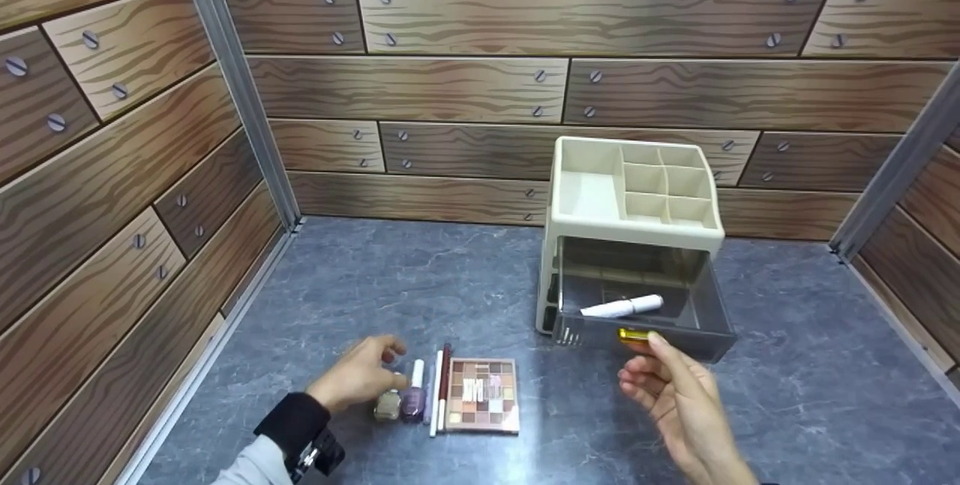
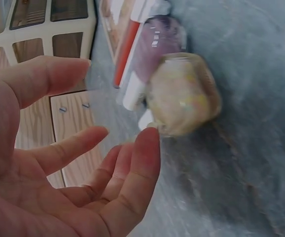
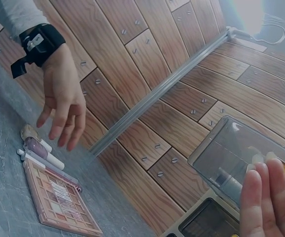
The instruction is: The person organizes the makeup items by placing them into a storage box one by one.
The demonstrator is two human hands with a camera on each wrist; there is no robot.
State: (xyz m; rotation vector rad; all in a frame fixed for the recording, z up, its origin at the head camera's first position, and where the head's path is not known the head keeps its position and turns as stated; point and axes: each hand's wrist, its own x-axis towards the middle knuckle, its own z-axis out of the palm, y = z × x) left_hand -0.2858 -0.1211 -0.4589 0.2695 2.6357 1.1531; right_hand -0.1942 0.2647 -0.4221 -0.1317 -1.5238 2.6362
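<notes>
My left hand (image 1: 364, 372) hovers beside a row of cosmetics, fingers loosely bent and holding nothing. Closest to it is a glittery gold nail polish bottle (image 2: 184, 96), with a purple nail polish bottle (image 1: 413, 401) beside that. My right hand (image 1: 686, 402) pinches the gold handle (image 1: 634, 335) of a clear grey drawer (image 1: 720, 320), thumb on top and fingers below. The drawer is pulled out of a cream cosmetics organizer (image 1: 637, 233). Inside the drawer lies a white tube (image 1: 622, 307).
Right of the bottles lie slim white and dark red sticks (image 1: 444, 387) and an eyeshadow palette (image 1: 482, 425). The organizer's top has several compartments (image 1: 667, 177). Wood-patterned walls (image 1: 465, 87) enclose the grey marbled table (image 1: 420, 267) at the back and sides.
</notes>
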